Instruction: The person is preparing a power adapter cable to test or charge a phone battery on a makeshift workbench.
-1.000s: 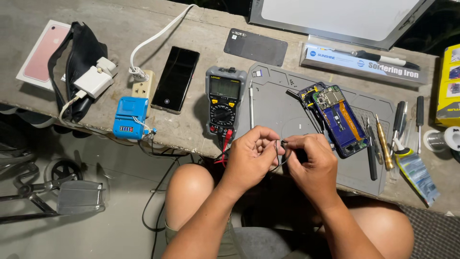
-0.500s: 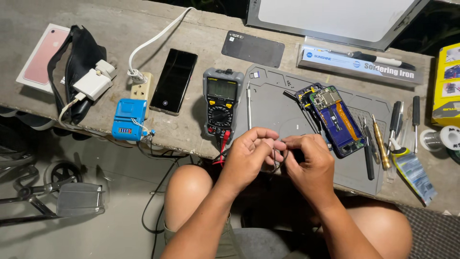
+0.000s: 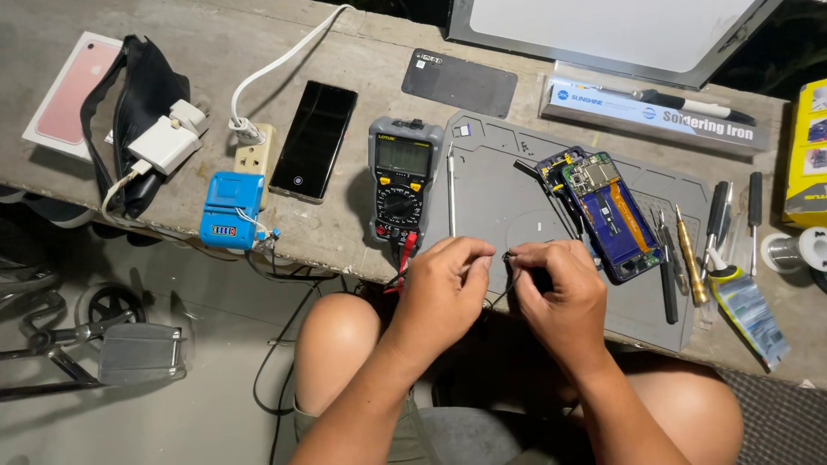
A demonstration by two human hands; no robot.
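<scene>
Both the left hand (image 3: 444,288) and right hand (image 3: 560,293) pinch a thin black wire (image 3: 508,271) between fingertips above the grey repair mat's (image 3: 491,202) near edge; light, limp and probably fragile, it seems best gripped near its end

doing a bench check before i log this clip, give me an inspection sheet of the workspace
surface: worn grey workbench with a grey repair mat on it
job's things: a thin dark wire pinched between both hands at the mat's near edge; its ends cannot be made out
clutter: opened phone, multimeter, black phone, blue module, screwdrivers and tweezers, boxed soldering iron, solder spool
grippers: left hand and right hand close together, fingertips on the wire
cables: white cord running to a socket block; white charger
surroundings: bare knees below the bench, metal frame on the floor
</scene>
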